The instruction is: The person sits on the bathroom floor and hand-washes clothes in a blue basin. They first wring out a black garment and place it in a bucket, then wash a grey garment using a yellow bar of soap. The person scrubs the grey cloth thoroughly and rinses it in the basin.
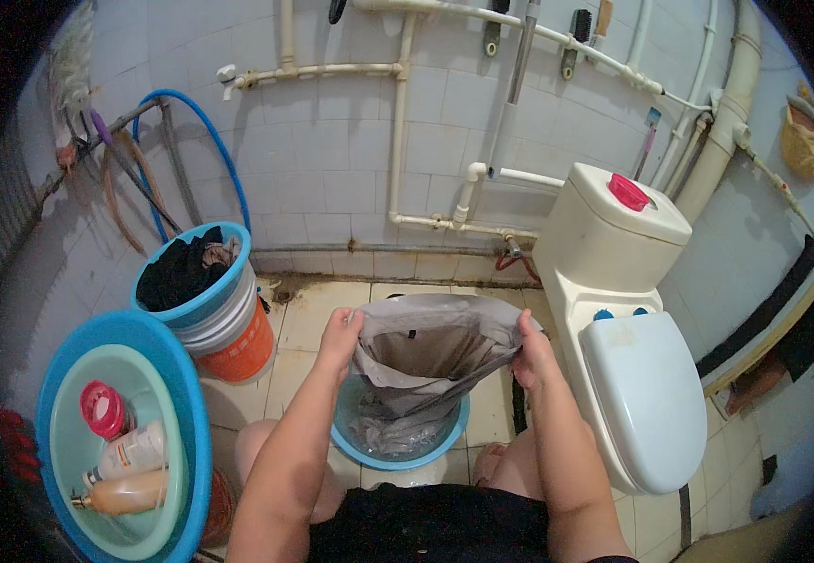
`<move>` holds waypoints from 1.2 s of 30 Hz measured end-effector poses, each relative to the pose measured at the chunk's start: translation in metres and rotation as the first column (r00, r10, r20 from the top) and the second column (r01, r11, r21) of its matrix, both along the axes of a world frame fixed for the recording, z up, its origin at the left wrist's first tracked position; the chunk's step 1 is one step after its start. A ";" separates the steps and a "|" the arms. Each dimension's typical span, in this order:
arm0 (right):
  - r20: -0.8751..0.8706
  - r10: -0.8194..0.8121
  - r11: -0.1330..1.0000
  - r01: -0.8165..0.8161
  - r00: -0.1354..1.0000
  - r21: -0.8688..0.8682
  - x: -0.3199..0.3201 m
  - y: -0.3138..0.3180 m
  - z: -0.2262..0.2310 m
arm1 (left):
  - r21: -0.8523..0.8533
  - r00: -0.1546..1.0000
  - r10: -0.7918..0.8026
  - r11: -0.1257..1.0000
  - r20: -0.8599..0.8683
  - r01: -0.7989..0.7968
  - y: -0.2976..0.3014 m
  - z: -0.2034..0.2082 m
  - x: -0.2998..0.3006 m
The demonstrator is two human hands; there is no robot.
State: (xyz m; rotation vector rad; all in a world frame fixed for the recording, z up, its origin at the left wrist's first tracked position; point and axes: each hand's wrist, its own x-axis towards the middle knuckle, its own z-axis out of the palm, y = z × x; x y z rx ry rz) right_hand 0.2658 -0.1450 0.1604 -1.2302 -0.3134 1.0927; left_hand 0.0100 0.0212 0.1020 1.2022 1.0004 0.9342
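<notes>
My left hand and my right hand are closed on opposite sides of a wet-looking grey garment. Between them its wide, waistband-like edge is stretched apart, and a small dark tag shows on the inner side. The lower part hangs down into a blue basin on the floor, where it lies bunched in water. Whether it is trousers or another piece of clothing I cannot tell. My thumbs are on top of the fabric; most other fingers are hidden behind it.
At left, a large blue tub holds a pale green basin with bottles and a pink container. Behind it, a blue basin of dark clothes tops an orange-and-white bucket. A toilet stands close on the right; pipes line the wall.
</notes>
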 end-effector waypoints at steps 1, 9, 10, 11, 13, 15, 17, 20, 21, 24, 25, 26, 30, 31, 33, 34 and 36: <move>-0.025 0.004 0.999 -0.003 1.000 0.037 0.002 -0.001 -0.001 | -0.072 0.997 -0.011 0.997 0.079 0.017 -0.003 0.007 0.000; -0.079 0.005 0.994 0.004 0.997 0.112 0.013 0.003 -0.015 | -0.344 0.823 0.007 0.911 0.568 0.230 0.005 0.015 -0.011; -0.090 0.000 0.993 0.011 0.996 0.119 0.013 0.003 -0.015 | -0.320 0.827 -0.037 0.912 0.561 0.258 -0.001 0.024 -0.013; -0.100 -0.003 0.992 0.016 0.995 0.127 0.012 0.003 -0.015 | -0.296 0.829 -0.080 0.912 0.553 0.285 -0.009 0.037 -0.014; -0.112 -0.005 0.991 0.019 0.994 0.131 0.005 0.004 -0.011 | -0.238 0.849 -0.152 0.922 0.506 0.306 -0.016 0.044 -0.014; -0.077 0.018 0.991 -0.007 0.997 0.133 -0.003 0.007 -0.008 | -0.171 0.884 -0.204 0.939 0.421 0.299 -0.020 0.044 -0.016; 0.000 0.051 0.990 -0.050 0.999 0.129 -0.010 0.009 -0.009 | -0.137 0.896 -0.195 0.953 0.399 0.269 -0.023 0.046 -0.014; 0.240 0.234 0.972 -0.225 0.942 -0.065 -0.033 0.014 -0.007 | -0.133 0.883 -0.222 0.945 0.413 0.300 -0.031 0.048 -0.005; 0.284 0.285 0.958 -0.260 0.916 -0.122 -0.046 0.015 0.000 | -0.140 0.875 -0.234 0.937 0.424 0.319 -0.034 0.049 -0.002; 0.173 0.316 0.948 -0.315 0.933 -0.036 -0.069 0.019 -0.001 | -0.073 0.801 -0.397 0.876 0.448 0.476 -0.051 0.052 0.010; 0.098 0.315 0.949 -0.315 0.944 -0.017 -0.074 0.019 0.000 | -0.098 0.798 -0.432 0.853 0.421 0.513 -0.057 0.056 0.014; 0.077 0.321 0.946 -0.323 0.944 0.014 -0.075 0.021 -0.004 | -0.110 0.803 -0.431 0.851 0.413 0.513 -0.058 0.053 0.019; -0.053 0.293 0.955 -0.290 0.955 0.059 -0.075 0.031 -0.014 | -0.166 0.827 -0.332 0.880 0.454 0.445 -0.054 0.036 0.033; -0.098 0.262 0.965 -0.258 0.960 0.046 -0.074 0.032 -0.014 | -0.172 0.827 -0.302 0.890 0.473 0.423 -0.054 0.035 0.035; -0.071 0.232 0.972 -0.229 0.970 0.053 -0.071 0.035 -0.019 | -0.171 0.847 -0.308 0.894 0.434 0.413 -0.055 0.034 0.037; -0.055 0.217 0.975 -0.214 0.975 0.056 -0.069 0.037 -0.019 | -0.165 0.861 -0.343 0.890 0.375 0.426 -0.056 0.036 0.038; -0.016 0.209 0.978 -0.209 0.978 0.001 -0.068 0.036 -0.014 | -0.076 0.889 -0.408 0.900 0.207 0.430 -0.058 0.033 0.042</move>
